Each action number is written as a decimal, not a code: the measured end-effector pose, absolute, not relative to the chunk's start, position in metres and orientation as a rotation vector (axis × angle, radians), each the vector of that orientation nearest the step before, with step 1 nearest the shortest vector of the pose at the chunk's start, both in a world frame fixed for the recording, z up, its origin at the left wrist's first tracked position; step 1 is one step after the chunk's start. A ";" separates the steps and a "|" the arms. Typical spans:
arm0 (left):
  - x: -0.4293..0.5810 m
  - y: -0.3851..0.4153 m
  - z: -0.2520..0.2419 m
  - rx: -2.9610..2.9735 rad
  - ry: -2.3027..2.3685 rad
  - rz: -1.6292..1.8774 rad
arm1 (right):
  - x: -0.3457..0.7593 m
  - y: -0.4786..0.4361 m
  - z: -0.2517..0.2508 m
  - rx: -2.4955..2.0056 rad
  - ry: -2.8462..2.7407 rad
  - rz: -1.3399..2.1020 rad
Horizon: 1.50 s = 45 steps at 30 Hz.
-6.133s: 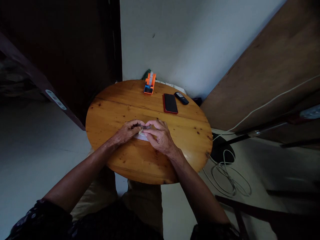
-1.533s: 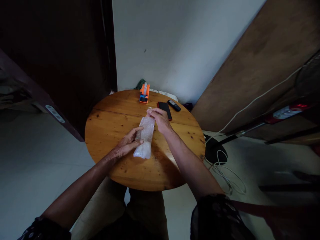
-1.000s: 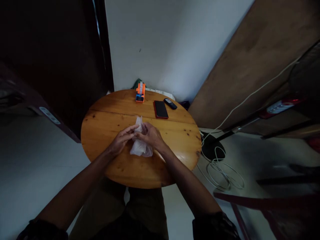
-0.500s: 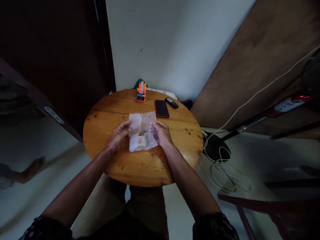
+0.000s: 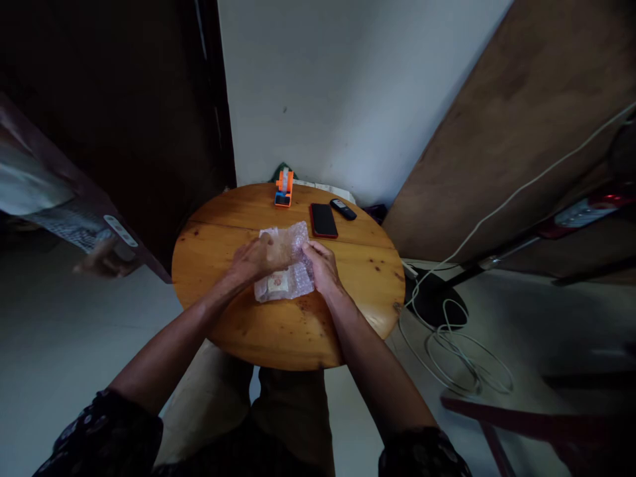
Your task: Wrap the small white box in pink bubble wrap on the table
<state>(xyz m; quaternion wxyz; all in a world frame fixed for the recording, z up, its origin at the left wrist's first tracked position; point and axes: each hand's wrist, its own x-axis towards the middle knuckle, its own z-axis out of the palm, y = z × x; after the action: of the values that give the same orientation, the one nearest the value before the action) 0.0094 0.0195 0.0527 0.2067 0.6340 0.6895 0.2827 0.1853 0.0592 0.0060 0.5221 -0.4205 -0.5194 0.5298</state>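
Note:
A sheet of bubble wrap (image 5: 298, 232) lies unfolded and creased on the round wooden table (image 5: 238, 338). On its lower part sits a small pale, flat item (image 5: 277, 282) with a reddish mark; its kind is unclear. My left hand (image 5: 254, 257) reaches across the left and middle of the wrap, its somewhat blurred fingers stretched to the right over the sheet. The thumb and fingers of my right hand (image 5: 322, 262) pinch the wrap's right edge.
Behind the wrap are an orange tape dispenser (image 5: 285, 188), a dark phone (image 5: 324, 220) with a red edge, and a smaller black handset (image 5: 342, 209). Another person's hand (image 5: 106, 258) shows at the left. A pale cable (image 5: 460, 351) lies coiled on the floor at right.
My left hand has moved from the wrap's left edge to the right, over its middle. My right hand keeps its pinch. The other person's hand and sleeve have come further into view.

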 end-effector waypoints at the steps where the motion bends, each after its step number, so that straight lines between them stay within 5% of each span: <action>1: 0.007 0.022 0.053 1.763 1.951 0.763 | 0.186 0.060 0.006 -1.011 -1.238 1.254; 11: -0.049 0.034 0.021 1.254 1.846 1.159 | 0.201 0.078 -0.002 -1.161 -1.227 0.987; 20: -0.043 0.032 0.030 1.652 2.011 1.126 | 0.211 0.084 -0.004 -1.242 -1.366 0.647; 27: -0.039 0.005 0.053 1.983 1.612 0.564 | 0.208 0.059 0.026 -1.000 -1.678 1.149; 33: -0.044 -0.036 0.055 1.903 1.318 0.772 | 0.237 0.029 0.050 -0.888 -2.049 1.303; 37: -0.052 -0.065 0.056 1.806 1.138 0.609 | 0.257 0.000 0.055 -0.829 -2.415 1.490; 45: -0.024 -0.038 0.021 2.014 1.482 0.903 | 0.230 0.003 0.042 -1.069 -2.192 0.893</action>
<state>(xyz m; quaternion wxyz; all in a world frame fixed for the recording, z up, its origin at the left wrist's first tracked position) -0.0243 -0.0379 0.0213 0.2390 0.7356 0.5413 0.3298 0.2297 0.0027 0.0422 0.2687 -0.3964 -0.8130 0.3313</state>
